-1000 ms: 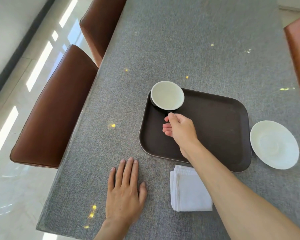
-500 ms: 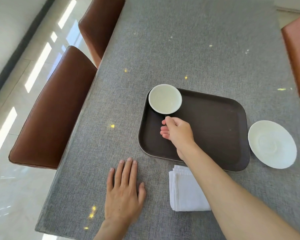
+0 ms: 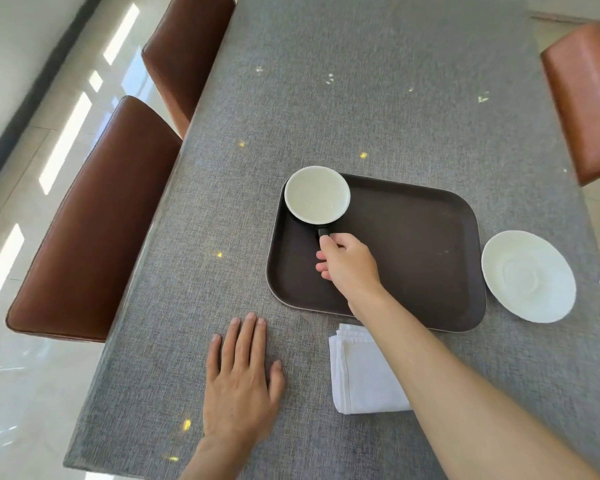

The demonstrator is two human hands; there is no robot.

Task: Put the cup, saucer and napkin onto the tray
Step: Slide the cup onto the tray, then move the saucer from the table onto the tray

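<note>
Grey woven table (image 3: 361,98), brown chairs (image 3: 94,216) alongside, pale tiled floor beyond. Dark tray (image 3: 413,244) lying near the front edge. Cup (image 3: 316,195) standing upright in the tray's far left corner, white inside, dark outside. Right hand (image 3: 349,261) at the small dark handle, thumb and fingers pinched on it — or just letting go; hard to tell. Left hand (image 3: 239,382) flat on the table, fingers spread, holding nothing. Saucer (image 3: 529,275) on the table just right of the tray, napkin (image 3: 361,372) on the table just in front of it, partly under the right forearm. Saucer probably hard, smooth, chippable — best lifted by the rim, thumb on top. Napkin soft, light, folded; best pinched across the fold to stay together.
</note>
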